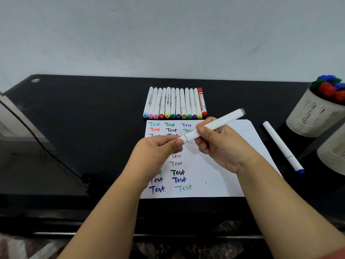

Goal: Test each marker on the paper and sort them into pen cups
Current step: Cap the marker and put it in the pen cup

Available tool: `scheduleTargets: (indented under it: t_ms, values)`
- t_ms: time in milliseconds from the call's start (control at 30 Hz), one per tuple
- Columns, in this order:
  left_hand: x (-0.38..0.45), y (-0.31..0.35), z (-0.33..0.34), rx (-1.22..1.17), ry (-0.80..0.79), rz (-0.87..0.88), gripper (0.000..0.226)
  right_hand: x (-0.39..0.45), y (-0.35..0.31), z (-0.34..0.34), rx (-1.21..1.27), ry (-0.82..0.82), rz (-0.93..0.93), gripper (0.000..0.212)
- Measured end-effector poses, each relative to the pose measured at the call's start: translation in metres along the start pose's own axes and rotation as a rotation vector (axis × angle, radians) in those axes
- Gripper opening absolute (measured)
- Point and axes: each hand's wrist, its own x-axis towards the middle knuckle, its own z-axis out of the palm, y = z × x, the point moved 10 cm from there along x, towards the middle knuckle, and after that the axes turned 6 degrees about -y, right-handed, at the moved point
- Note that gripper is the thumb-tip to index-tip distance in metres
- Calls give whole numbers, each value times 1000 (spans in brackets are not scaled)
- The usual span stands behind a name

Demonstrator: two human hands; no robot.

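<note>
Spanning the whole view, the black desk (93, 128) carries everything, with the work laid out from far to near so each step falls within easy reach. At the far right stand 2 pale slotted pen cups: the upper cup (315, 114) already holds a cluster of markers with red, blue and green ends, which suggests it is one of the sorting bins, while the lower cup (334, 152) is cut off by the frame edge and its contents cannot be seen. The white paper (214, 176) lies flat in the centre, directly under both hands, covered at its left with the word "Test" in many colours, so a good share of the testing looks done. Just beyond its far edge, a row of 12 markers (175, 102) lies side by side, coloured ends toward the person, probably waiting their turn. A blue-ended marker (281, 144) lies alone on the desk between the paper and the cups.

Above the paper, a grey-ended white marker (211, 126) is held slanting, its grey end up and to the right. The right hand (220, 146) grips the barrel with curled fingers, and the left hand (156, 148) pinches the lower end near a seam line, likely the cap. Whether the cap is coming off or going on cannot be told.
</note>
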Motion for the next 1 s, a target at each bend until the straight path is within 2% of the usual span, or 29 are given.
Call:
scheduleTargets:
  t_ms: [100, 200, 300, 367, 400, 467, 533, 600, 667, 767, 900, 1000]
  values:
    - [-2, 8, 1, 76, 18, 34, 10, 1, 0, -8, 18, 131, 3, 12]
    - [-5, 10, 0, 102, 28, 13, 14, -6, -5, -24, 160, 290, -52, 5]
    - [-7, 7, -3, 80, 35, -14, 11, -21, -15, -47, 117, 517, -120, 34]
    - [-10, 9, -3, 69, 29, -17, 10, -34, -21, -57, -45, 648, -138, 50]
    - [-12, 10, -2, 66, 27, -13, 10, -39, -26, -58, -162, 683, -158, 50]
    - [-18, 12, -1, 60, 28, -1, 10, -45, -44, -46, -463, 666, -249, 34]
    - [-23, 16, -2, 56, 34, 6, 10, -47, -62, -20, -821, 576, -347, 18]
    - [-27, 19, 0, 65, 29, 12, 13, -49, -65, 7, -1140, 447, -425, 25]
    - [-31, 23, 5, 97, 14, 25, 17, -53, -59, 25, -1345, 346, -435, 31]
    - [-37, 33, 15, 150, -30, 46, 17, -63, -57, 33, -1514, 294, -436, 28]
    - [-38, 45, 39, 203, -159, 48, 14, -82, -75, 17, -1632, 415, -477, 12]
    - [-31, 44, 56, 238, -199, 44, 39, -103, -90, -10, -1617, 542, -430, 14]
